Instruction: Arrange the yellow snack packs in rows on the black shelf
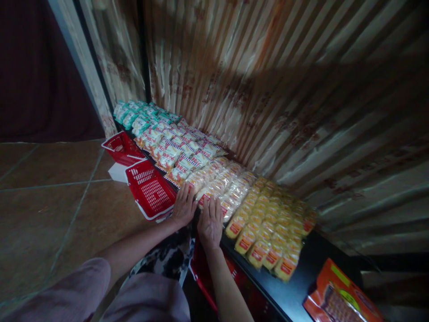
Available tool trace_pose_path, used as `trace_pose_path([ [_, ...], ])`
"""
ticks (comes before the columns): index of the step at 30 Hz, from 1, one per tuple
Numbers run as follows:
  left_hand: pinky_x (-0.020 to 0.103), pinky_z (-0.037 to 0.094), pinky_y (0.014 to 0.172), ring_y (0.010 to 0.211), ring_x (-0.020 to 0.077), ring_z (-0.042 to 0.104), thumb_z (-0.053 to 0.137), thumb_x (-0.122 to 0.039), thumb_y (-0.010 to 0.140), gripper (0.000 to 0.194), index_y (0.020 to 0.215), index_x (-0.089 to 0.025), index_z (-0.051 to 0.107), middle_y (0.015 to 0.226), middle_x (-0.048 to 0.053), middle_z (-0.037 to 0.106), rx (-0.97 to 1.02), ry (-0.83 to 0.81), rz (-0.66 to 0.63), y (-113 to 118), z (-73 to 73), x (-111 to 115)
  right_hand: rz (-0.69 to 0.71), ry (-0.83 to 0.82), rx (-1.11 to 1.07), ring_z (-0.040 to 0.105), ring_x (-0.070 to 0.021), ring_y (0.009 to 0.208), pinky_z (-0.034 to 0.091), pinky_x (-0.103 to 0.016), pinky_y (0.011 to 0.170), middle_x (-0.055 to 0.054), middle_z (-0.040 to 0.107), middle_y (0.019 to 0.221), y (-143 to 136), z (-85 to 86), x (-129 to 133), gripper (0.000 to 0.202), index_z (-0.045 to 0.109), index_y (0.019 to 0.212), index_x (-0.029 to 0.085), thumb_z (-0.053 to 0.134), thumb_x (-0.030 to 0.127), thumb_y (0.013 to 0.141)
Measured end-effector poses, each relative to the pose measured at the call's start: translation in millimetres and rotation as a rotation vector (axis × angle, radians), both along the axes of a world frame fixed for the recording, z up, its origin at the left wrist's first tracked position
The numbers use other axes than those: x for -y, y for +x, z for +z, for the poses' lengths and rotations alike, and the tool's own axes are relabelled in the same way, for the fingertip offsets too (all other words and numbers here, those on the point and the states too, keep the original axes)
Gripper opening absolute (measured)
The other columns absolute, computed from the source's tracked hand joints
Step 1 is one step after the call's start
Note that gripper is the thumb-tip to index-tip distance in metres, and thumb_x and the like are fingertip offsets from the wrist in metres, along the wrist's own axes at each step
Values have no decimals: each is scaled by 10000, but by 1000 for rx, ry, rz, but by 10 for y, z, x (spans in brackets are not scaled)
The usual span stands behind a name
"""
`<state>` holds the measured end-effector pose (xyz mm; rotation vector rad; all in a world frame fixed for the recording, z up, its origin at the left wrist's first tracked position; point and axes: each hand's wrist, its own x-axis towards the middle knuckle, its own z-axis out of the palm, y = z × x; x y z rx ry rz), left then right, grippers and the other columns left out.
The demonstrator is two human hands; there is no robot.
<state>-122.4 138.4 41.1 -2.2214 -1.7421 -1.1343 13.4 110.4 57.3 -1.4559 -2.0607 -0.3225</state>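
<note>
Clock read from the two hands: we have a dark tabletop [290, 295] running from 11 to 4 o'clock, ribbed sheeting [268, 94] behind it from 12 to 2. Teal-edged packs [132, 116] sit at 11, stripe-edged bags [182, 167] between 11 and 12, yellow packs [264, 219] at 3, an orange packet [338, 297] at 4. At 10 we get red baskets [156, 192] and a white box [118, 172] on the tiled floor [63, 210]. Another red basket [204, 270] is at 5, below table level; the right forearm blocks much of it.

Our pale clear-wrapped packs [231, 179] lie in rows at 12 to 1, between stripe-edged and yellow. Left hand [183, 205]: fingers straightened, nearly together, tips on the near end of the leftmost row. Right hand [211, 223]: same pose, just beside it, tips on the near ends too. We can't see the undersides of the fingers.

Counts: two hands, three baskets, one box, one orange packet. Five yellow packs along the near edge; we can't total the rest, nor the teal, striped or pale ones, too blurred and overlapped.
</note>
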Motion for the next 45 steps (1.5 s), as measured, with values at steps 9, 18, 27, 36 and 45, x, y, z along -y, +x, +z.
trace_pose_path([
  [9,551,290,1121,1455,304,48,329,-272,975,504,1432,-75,253,1539,214,184,-19,30,-29,-65,-9,-68,12,33,8,199,-306,1423,312,-525,1059,-162,388,1472,-17,52,12,520,345,1445,162,381,191,928],
  [18,550,284,1123,1455,311,54,344,-296,974,520,1438,-84,243,1549,212,151,-8,35,-7,-29,-15,-71,-10,28,6,238,-303,1408,306,-510,1059,-157,418,1452,-52,82,9,489,414,1406,157,390,196,920],
  [27,536,286,1125,1449,299,125,340,-274,965,528,1450,-98,227,1530,197,230,-8,21,-19,-89,0,-69,-15,-14,6,231,-304,1410,292,-508,1065,-158,397,1469,-47,85,16,496,406,1417,153,391,212,924],
  [36,554,273,1121,1453,318,71,344,-280,970,517,1449,-118,233,1560,192,120,0,41,-33,-75,-22,-58,-14,-3,6,247,-298,1405,299,-500,1064,-148,399,1470,-43,95,23,489,409,1415,161,388,212,929],
  [45,567,232,1128,1454,317,48,317,-300,980,545,1478,-127,178,1562,189,113,9,30,-47,-71,-64,-51,-28,5,9,242,-295,1409,302,-498,1065,-143,392,1476,-43,78,22,493,404,1418,165,395,210,928],
])
